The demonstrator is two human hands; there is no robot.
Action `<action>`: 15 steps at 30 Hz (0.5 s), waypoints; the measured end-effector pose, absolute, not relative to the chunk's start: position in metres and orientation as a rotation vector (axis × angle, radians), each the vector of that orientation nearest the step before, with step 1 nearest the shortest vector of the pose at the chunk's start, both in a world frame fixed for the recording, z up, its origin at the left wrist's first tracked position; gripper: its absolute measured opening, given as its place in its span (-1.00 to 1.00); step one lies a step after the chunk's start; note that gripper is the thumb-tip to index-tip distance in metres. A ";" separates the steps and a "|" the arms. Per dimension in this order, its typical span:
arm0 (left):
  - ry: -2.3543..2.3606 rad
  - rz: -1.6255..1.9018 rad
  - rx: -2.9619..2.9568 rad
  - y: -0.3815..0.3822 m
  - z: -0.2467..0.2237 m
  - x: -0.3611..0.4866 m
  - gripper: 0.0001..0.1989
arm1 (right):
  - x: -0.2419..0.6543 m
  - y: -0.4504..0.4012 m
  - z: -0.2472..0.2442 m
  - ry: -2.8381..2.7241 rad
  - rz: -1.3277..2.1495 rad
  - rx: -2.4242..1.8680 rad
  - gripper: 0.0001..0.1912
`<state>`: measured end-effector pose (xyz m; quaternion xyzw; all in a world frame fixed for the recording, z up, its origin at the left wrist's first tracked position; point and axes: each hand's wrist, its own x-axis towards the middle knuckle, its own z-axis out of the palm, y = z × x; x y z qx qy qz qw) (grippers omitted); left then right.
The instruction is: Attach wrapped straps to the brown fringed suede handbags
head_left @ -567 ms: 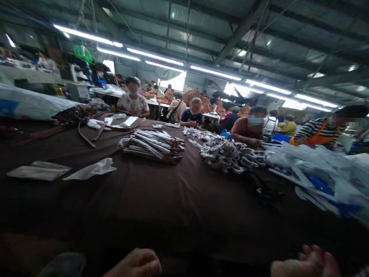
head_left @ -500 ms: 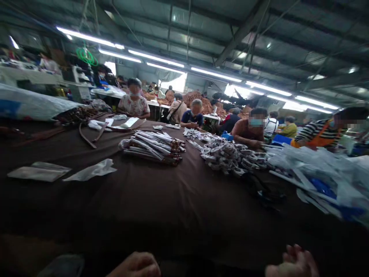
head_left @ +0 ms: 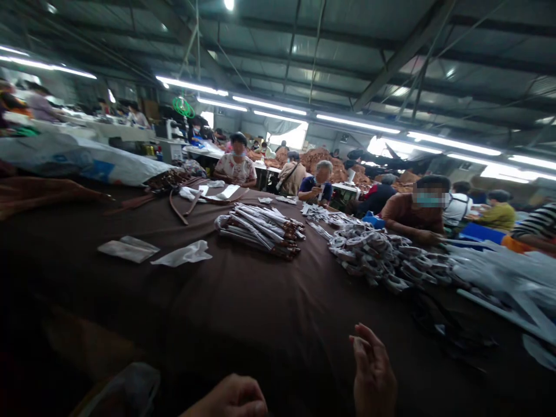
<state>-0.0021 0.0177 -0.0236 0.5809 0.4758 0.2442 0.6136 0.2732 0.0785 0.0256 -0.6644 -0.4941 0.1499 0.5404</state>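
My left hand is at the bottom edge with its fingers curled closed. Whatever they hold, if anything, is hidden in the dark. My right hand is raised over the brown cloth, fingers stretched out and nothing in them. To the left of my left hand lies a clear plastic bag, dim and partly cut off. Beyond both hands, a bundle of straps wrapped in white rests on the cloth, touched by neither hand. Left of the bundle are a crumpled white sheet and flat clear packets.
A heap of white-wrapped loops lies right of the bundle, with clear plastic sleeves farther right. Dark straps lie nearer. A large plastic sack with brown straps is at the left. Several people sit across the table.
The view has swung left, so the table's things appear farther right. My right hand has risen and its fingers have straightened. My left hand stays low and curled.
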 end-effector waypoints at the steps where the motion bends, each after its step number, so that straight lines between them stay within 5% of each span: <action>1: 1.113 0.596 1.340 0.023 -0.018 -0.005 -0.48 | 0.267 0.086 0.026 -1.230 0.388 -1.547 -0.46; 7: 1.528 0.921 1.697 0.085 0.026 -0.040 -0.61 | 0.233 0.144 0.032 -1.515 0.477 -1.424 -0.50; 15: 2.121 0.649 1.971 0.178 0.028 -0.059 -0.68 | 0.184 0.202 0.026 -1.958 0.428 -1.365 -0.64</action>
